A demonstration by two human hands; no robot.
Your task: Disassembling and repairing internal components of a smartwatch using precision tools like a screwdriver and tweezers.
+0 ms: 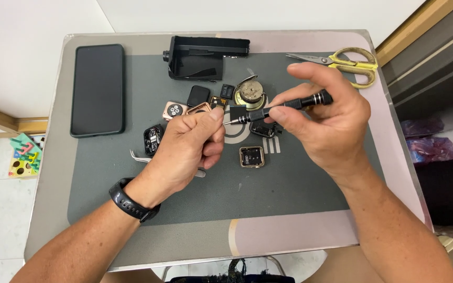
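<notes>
Precision screwdriver (284, 106) on a tiny watch part, mid-air over the bench (53, 173)

Your right hand (326, 118) pinches the black driver w/ thumb + fingers, tip aimed left at your left hand (190, 149), which is curled tight on a small rose-gold watch case (201, 109). Loose bits underneath: square watch module (251, 156), round speaker (250, 93), tweezers (140, 155). Phone (98, 89) far left, yellow scissors (342, 62) top right.

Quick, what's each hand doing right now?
Left hand: closed in a grip on a small rose-gold watch case.
Right hand: closed around a black precision screwdriver, its tip pointing at the case.
</notes>
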